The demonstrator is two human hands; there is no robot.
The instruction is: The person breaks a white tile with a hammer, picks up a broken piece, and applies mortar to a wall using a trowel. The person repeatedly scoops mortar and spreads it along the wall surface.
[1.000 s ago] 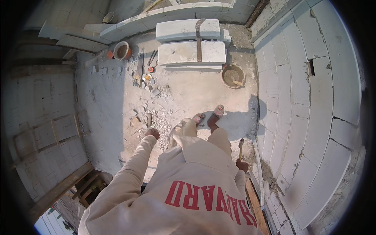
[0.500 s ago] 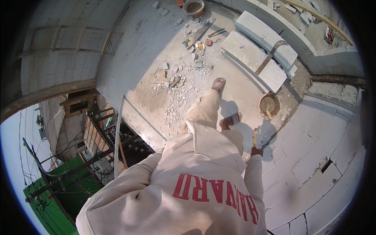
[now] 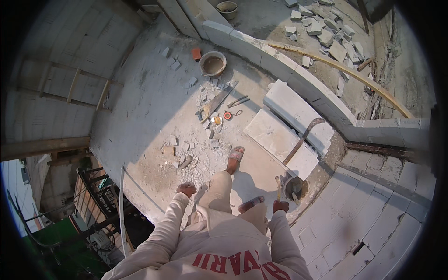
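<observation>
My right hand (image 3: 280,206) is closed round a short, light wooden-handled tool (image 3: 278,187); its working end is too small to make out. Just beyond that hand, a round mortar bucket (image 3: 303,188) stands on the floor, with a pale stick-like piece at its near side. My left hand (image 3: 186,189) hangs low above the rubble, fingers loosely curled and nothing visible in them. To the right of my feet lie large pale blocks (image 3: 272,135) side by side, a long brown strip with a curved end (image 3: 298,148) across them.
White chips and rubble (image 3: 189,156) cover the floor ahead. Among them lie a handsaw (image 3: 219,100), pincers (image 3: 238,101) and a red tape measure (image 3: 227,115). Another mortar basin (image 3: 212,64) stands farther off. A low block wall (image 3: 284,70) curves along the right; a drop-off lies left.
My view has tilted forward, showing more floor and the rubble beyond the wall. My left hand has come into sight. My right hand, still holding the tool, now appears nearer the mortar bucket.
</observation>
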